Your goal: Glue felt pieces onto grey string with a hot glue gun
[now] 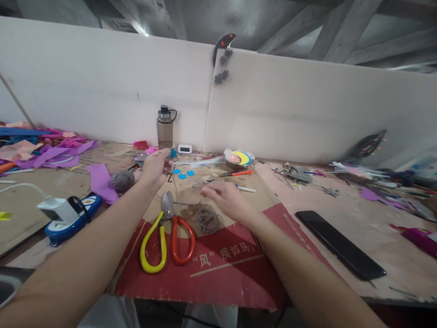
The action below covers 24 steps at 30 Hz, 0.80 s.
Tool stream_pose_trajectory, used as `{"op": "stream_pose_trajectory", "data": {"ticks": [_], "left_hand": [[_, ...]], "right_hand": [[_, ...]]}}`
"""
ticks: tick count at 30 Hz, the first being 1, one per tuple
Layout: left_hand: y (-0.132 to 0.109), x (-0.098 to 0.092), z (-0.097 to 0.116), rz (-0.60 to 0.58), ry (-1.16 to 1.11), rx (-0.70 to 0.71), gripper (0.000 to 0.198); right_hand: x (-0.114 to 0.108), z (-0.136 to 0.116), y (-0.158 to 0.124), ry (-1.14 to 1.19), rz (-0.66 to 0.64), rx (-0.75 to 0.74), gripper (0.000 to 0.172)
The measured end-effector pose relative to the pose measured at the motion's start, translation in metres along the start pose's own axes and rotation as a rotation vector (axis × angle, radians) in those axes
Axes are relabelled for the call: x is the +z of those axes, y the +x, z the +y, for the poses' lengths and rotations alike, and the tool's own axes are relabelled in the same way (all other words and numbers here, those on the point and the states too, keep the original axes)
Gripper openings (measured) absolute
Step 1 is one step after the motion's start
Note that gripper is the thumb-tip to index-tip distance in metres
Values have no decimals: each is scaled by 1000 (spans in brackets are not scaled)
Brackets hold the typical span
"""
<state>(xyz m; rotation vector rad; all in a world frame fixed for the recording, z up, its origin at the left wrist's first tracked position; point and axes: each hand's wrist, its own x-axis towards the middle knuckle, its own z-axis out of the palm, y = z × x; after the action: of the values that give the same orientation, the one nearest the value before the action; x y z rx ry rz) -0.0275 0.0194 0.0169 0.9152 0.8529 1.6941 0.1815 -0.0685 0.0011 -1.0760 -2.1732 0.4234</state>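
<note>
My left hand (155, 166) reaches far across the cardboard sheet (218, 273), its fingers curled beside a small blue felt piece (174, 153) at their tips; whether they grip it is unclear. Several blue felt flowers (183, 174) lie just right of it. My right hand (225, 197) hovers low over the cardboard with fingers loosely spread and holds nothing. A coil of brown twine (207, 219) lies just below it. Scissors (168, 237) with one yellow and one red handle lie between my forearms.
A water bottle (165, 127) and a small white clock (185, 149) stand by the white partition. A bowl (236, 160), an orange cutter (235, 173), a grey yarn ball (122, 180), a black phone (339, 243), a white charger (57, 208) and purple felt scraps (51, 152) lie around.
</note>
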Motion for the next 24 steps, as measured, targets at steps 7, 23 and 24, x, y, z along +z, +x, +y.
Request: {"op": "stream_pose_trajectory", "data": {"ticks": [7,23,24], "left_hand": [[-12,3,-12,-126,154,-31,14],[-15,3,-19,-171,67,-126,28],[-15,3,-19,-163,47,-142,29]], "right_hand": [[-15,52,-4,-429,102,395,40],[-7,39,12,265,441,533,23],[-7,33,11,343,466,460,25]]}}
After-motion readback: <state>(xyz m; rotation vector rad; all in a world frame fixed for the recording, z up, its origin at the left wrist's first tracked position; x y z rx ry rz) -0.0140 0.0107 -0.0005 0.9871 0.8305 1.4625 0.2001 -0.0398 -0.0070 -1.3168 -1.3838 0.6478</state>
